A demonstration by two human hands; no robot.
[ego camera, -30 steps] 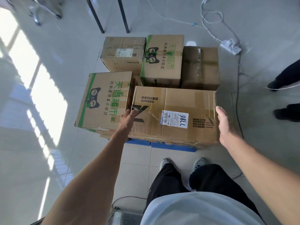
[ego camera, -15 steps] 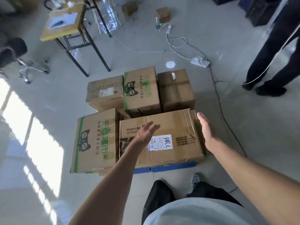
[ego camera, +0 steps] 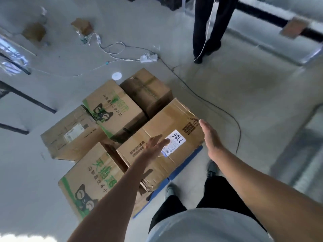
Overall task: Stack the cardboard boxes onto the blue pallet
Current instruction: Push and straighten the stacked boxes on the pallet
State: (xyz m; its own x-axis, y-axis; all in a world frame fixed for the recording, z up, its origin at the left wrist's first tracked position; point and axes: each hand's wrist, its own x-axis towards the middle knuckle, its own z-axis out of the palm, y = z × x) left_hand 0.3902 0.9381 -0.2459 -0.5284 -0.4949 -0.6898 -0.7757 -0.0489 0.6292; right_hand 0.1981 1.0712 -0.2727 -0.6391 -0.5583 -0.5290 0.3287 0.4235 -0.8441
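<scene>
Grey tiled floor carries five cardboard boxes on the blue pallet (ego camera: 185, 163). Both hands have lifted off the labelled box (ego camera: 162, 142): left hand (ego camera: 153, 145) now hovers open above its top, right hand (ego camera: 209, 135) open at its 3 o'clock edge. Placement looks finished; another box probably comes next.

Pale shirt (ego camera: 206, 226), black trousers (ego camera: 220, 193), grey shoes (ego camera: 170, 189)

White power strip (ego camera: 148, 58), tangled cables (ego camera: 111, 48), bystander's dark trousers (ego camera: 208, 23), perhaps table legs (ego camera: 28, 100)
</scene>
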